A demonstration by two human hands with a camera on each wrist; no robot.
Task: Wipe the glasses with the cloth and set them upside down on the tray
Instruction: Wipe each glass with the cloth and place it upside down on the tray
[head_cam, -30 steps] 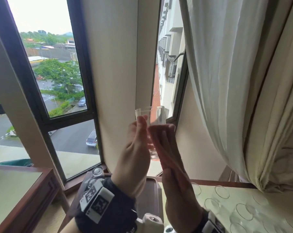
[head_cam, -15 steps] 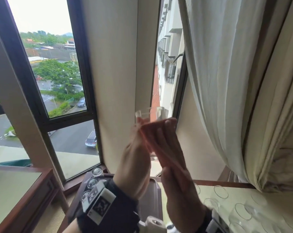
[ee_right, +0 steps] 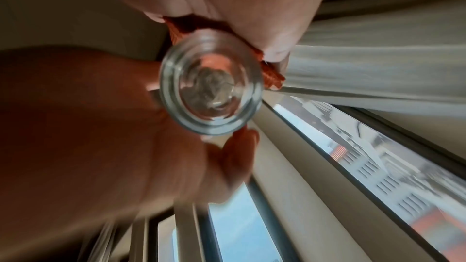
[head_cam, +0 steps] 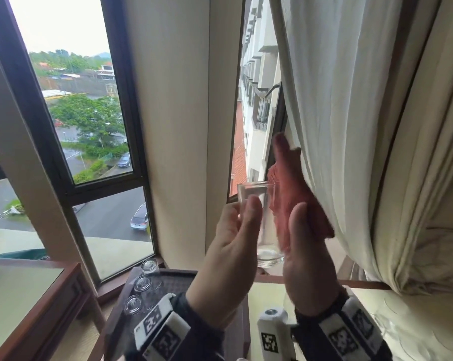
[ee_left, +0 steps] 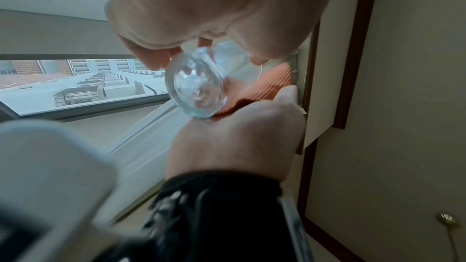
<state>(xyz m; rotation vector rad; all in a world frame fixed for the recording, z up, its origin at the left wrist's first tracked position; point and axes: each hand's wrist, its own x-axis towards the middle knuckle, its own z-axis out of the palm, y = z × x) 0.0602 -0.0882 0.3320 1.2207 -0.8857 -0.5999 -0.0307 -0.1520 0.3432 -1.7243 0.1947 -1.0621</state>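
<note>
A clear glass (head_cam: 262, 222) is held upright in the air before the window, rim up. My left hand (head_cam: 242, 212) grips its left side with thumb and curled fingers. My right hand (head_cam: 288, 183) stands flat on the right side, fingers straight up, and presses a pink cloth (head_cam: 288, 201) against the glass wall. From the left wrist, the glass base (ee_left: 196, 89) faces the camera and the cloth (ee_left: 267, 85) lies across the right palm. A dark tray (head_cam: 178, 281) sits below, with three glasses upside down on it, the nearest one (head_cam: 133, 304) at its left edge.
A cream curtain (head_cam: 350, 126) hangs right beside the right hand. Faint glass rims (head_cam: 402, 311) show on the pale table at the right. A low wooden table (head_cam: 38, 295) stands at the left, under the window frame (head_cam: 131, 126).
The right hand has slid up the glass, and the pink cloth now shows. The left hand has gone from a flat palm to a grip lower on the glass.
</note>
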